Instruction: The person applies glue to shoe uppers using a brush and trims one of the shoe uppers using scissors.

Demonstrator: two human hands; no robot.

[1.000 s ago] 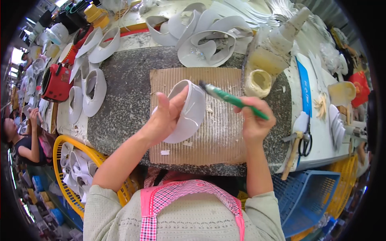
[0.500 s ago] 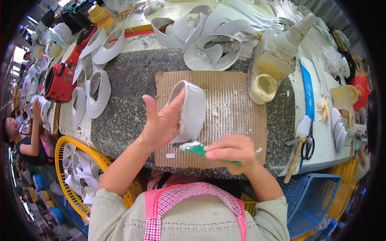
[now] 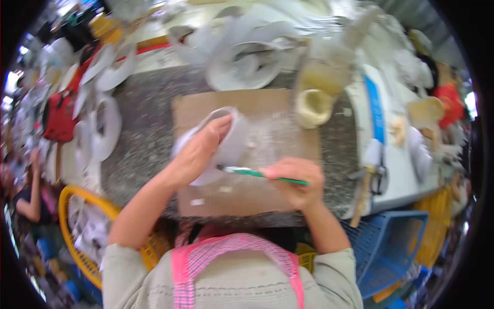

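Note:
My left hand (image 3: 197, 150) grips a white shoe upper (image 3: 234, 141) over the cardboard sheet, with its fingers hooked over the upper's rim. Between my right thumb and fingers is a thin green-handled brush (image 3: 252, 172). The right hand (image 3: 298, 180) keeps it nearly level. Its dark tip, with white stuff behind it, points left at the upper's lower side; blur hides whether they touch. Beneath both hands lies the brown cardboard (image 3: 288, 198), smeared with something whitish. A pale yellow, crusted pot (image 3: 313, 109) with an open mouth stands at its far right corner.
More white uppers (image 3: 242, 77) are heaped at the far side, and others (image 3: 105, 126) stand at the left. Scissors (image 3: 380, 180) and a wooden-handled tool (image 3: 360, 201) lie on the right. Yellow (image 3: 64, 206) and blue (image 3: 393, 247) baskets flank the table; another person (image 3: 31, 201) sits far left.
My left hand has turned over, showing its back, and the upper has tilted with it. The brush now lies flatter. The whole view has shifted left and blurred.

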